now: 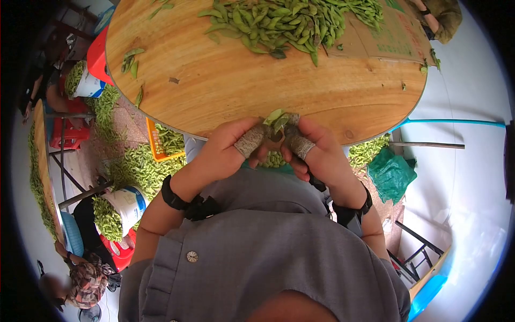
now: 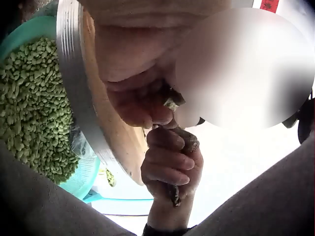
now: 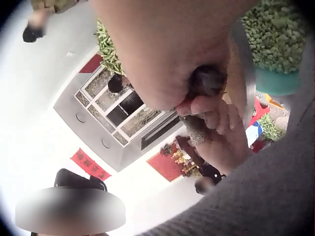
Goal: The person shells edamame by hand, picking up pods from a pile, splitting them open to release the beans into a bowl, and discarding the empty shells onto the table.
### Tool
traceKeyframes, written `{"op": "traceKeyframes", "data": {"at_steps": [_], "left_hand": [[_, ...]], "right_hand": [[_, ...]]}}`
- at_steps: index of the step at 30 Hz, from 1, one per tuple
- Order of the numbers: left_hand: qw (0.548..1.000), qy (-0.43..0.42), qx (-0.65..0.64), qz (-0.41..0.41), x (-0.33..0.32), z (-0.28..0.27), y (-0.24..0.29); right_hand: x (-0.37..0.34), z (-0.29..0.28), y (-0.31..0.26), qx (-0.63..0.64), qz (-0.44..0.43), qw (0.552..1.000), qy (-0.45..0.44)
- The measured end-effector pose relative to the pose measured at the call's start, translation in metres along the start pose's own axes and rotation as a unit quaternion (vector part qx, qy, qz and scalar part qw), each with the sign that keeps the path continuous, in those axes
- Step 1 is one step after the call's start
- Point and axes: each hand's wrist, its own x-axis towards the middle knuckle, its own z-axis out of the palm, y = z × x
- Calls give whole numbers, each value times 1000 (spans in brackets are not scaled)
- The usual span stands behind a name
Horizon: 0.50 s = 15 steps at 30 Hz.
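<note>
At the near edge of the wooden table (image 1: 225, 88), my left hand (image 1: 225, 147) and right hand (image 1: 324, 155) meet, thumbs close together. They pinch a green bean pod (image 1: 274, 116) between them. Knitted, stained covers wrap both thumbs, as the left thumb cover (image 1: 250, 141) shows. In the left wrist view the right fingers are curled, and a narrow dark thing (image 2: 175, 195) sticks out below them; I cannot tell what it is. Beneath the hands a green basin (image 2: 49, 23) holds shelled beans (image 2: 34, 98).
A heap of bean pods (image 1: 279, 24) covers the table's far side, beside flattened cardboard (image 1: 370, 43). Pods lie over the floor at left, around a white bucket (image 1: 129, 206) and a yellow crate (image 1: 155, 145). A green bag (image 1: 391, 174) sits at right. Other people sit nearby.
</note>
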Motion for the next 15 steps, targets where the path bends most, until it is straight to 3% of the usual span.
{"op": "traceKeyframes", "data": {"at_steps": [2, 3, 4, 6, 7, 8, 10, 11, 13, 15], "left_hand": [[999, 8, 41, -2, -1, 2, 0], [997, 16, 81, -3, -1, 3, 0], [996, 14, 83, -3, 0, 4, 0], [975, 46, 210, 62, 1, 7, 0], [975, 45, 211, 62, 1, 8, 1], [965, 20, 246, 88, 1, 7, 2], [953, -5, 279, 114, 1, 6, 5], [951, -43, 281, 120, 1, 4, 6], [949, -82, 280, 123, 0, 4, 5], [990, -106, 87, 21, -4, 6, 3]], "right_hand": [[3, -4, 7, -50, 9, 999, 12], [8, -6, 13, -249, -167, 947, 118], [11, -7, 16, -427, -329, 814, 216], [6, -6, 5, -473, -319, 797, 196], [5, -5, 0, -519, -308, 778, 173], [9, -9, 3, -518, -308, 779, 174], [21, -19, 9, -396, -246, 880, 94], [20, -23, 8, -396, -246, 880, 94], [17, -25, 2, -388, -121, 913, 25], [15, -21, -3, -336, -77, 939, 12]]}}
